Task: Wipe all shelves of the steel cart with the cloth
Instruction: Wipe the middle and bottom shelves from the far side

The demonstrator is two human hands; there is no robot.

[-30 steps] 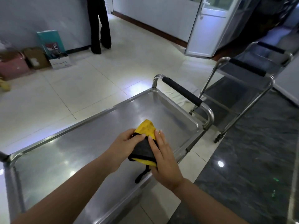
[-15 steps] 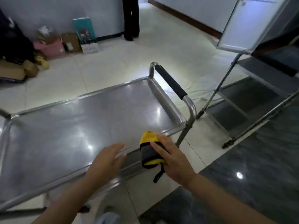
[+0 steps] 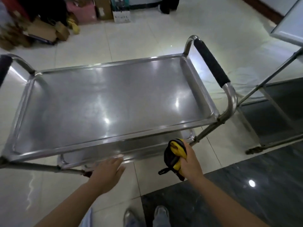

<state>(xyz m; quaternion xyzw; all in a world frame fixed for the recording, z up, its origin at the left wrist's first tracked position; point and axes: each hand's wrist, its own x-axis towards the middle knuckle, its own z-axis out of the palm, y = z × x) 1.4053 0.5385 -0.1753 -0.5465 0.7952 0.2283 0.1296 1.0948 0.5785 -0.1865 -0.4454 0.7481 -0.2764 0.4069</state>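
Yellow-and-black item: cloth (image 3: 175, 154), bunched up, a black loop dangling below it; held in the air off the front right corner of the steel cart (image 3: 105, 102), touching no shelf.
Holder: right hand (image 3: 190, 158), fingers curled round the cloth and gripping it.
Other hand: left hand (image 3: 107, 172), fingers straight and loosely spread, holding nothing; it hovers near the front rim of the lower shelf (image 3: 124, 150); contact cannot be told.
Nearest work face: lower shelf, just ahead and left of the cloth, only its front strip showing beneath the top shelf (image 3: 105, 102).
Key relation: both shelves lie forward and to the left of the cloth hand; their long axis runs left to right across the view, so strokes would likely travel leftward from the right end.
Nearer hand: right, the 1 carrying the cloth, sits by the right end; the left sits about mid-length.
Cart ends: 2 handles, the right handle (image 3: 211, 63) with a black grip, the left handle (image 3: 5, 66) at the frame edge.
Surroundings: second cart (image 3: 272, 89) to the right, well apart; boxes (image 3: 42, 30) on the floor beyond.
Judged stage: lower shelf next, not yet touched by cloth.
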